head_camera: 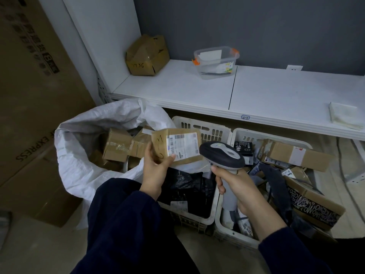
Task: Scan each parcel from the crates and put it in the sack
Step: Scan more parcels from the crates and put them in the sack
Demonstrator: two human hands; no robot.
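Note:
My left hand (156, 171) grips a small brown cardboard parcel (161, 143) with a white shipping label facing up, held above the near edge of the sack and the left crate. My right hand (239, 188) grips the grey handle of a barcode scanner (221, 154), whose dark head sits right beside the parcel's label. The white woven sack (79, 155) stands open at the left with several brown boxes inside. Two white plastic crates lie below the shelf: the left crate (209, 129) holds black bagged parcels, the right crate (223, 226) holds brown boxes and dark bags.
A white shelf (256, 91) runs across above the crates, carrying a crumpled brown box (147, 56), a clear plastic tub (216, 62) and a folded cloth (344, 115). Large cardboard cartons (33, 95) stand on the floor at the left.

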